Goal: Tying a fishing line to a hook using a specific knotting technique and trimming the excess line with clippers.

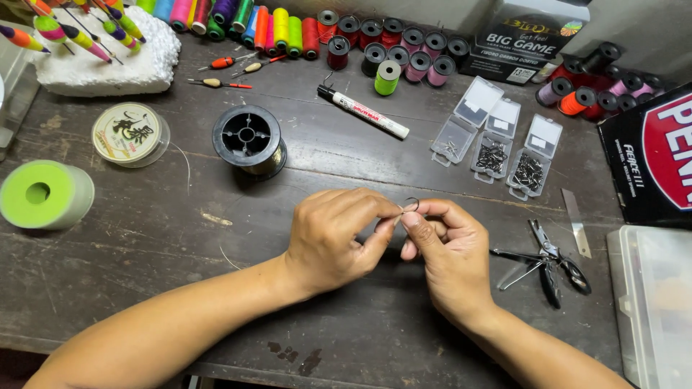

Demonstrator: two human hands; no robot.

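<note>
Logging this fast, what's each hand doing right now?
Left hand: fingers pinched shut on the fish hook.
Right hand: pinched on the same fish hook.

The person's left hand [333, 234] and right hand [447, 248] are bare, without gloves, rings or a watch, the nails are cut short, and both forearms show no sleeve up to the picture's edge.

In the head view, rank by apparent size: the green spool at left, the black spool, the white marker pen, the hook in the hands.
1. green spool, though it sits nearer the camera
2. black spool, close behind
3. white marker pen, long but thin
4. hook, tiny
</note>
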